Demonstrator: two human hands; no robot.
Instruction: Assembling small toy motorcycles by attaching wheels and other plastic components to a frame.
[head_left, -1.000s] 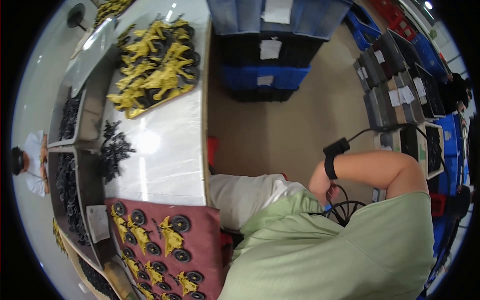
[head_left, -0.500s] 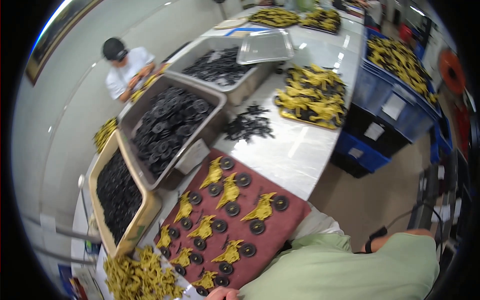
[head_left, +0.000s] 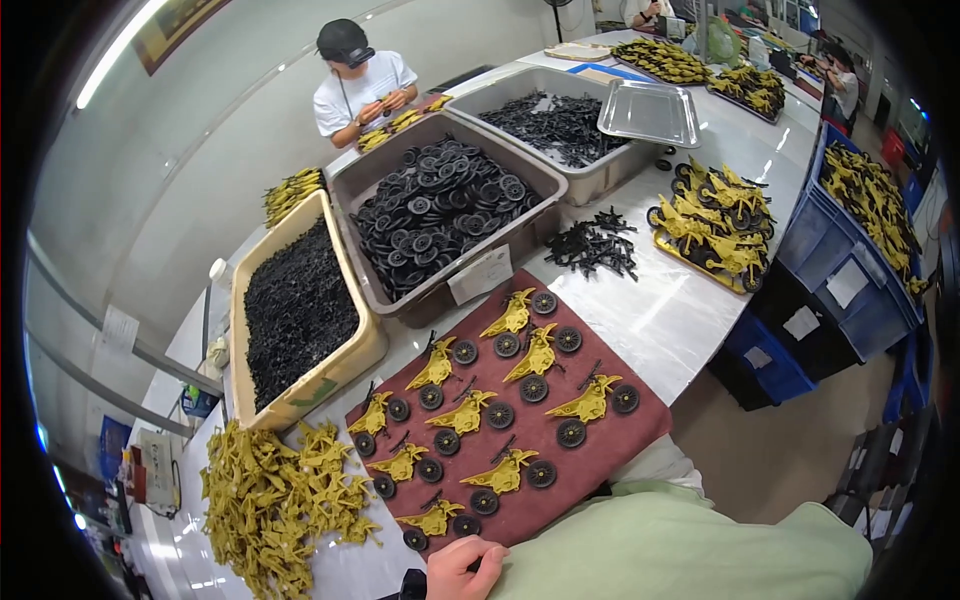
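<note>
My left hand (head_left: 466,568) is at the lower edge, fingers curled together against my green shirt (head_left: 690,550); what they hold, if anything, is hidden. My right hand is out of view. Just beyond the left hand lies a dark red mat (head_left: 640,415). Several yellow toy motorcycle bodies (head_left: 500,470) are set out on it, each beside two black wheels (head_left: 541,473) and a small black part. Left of the mat is a loose heap of yellow plastic parts (head_left: 270,500).
A cream tub (head_left: 375,345) holds small black parts; a grey-brown tub (head_left: 553,205) holds wheels. Beyond stand a grey bin (head_left: 590,185) and a tray of assembled yellow motorcycles (head_left: 715,225). Blue crates (head_left: 835,240) stand at right. A co-worker (head_left: 365,85) handles yellow parts across the table.
The view has swung, so the table and tubs sit further right and the yellow heap shows more fully. More of my left hand is in view; my right arm has left it.
</note>
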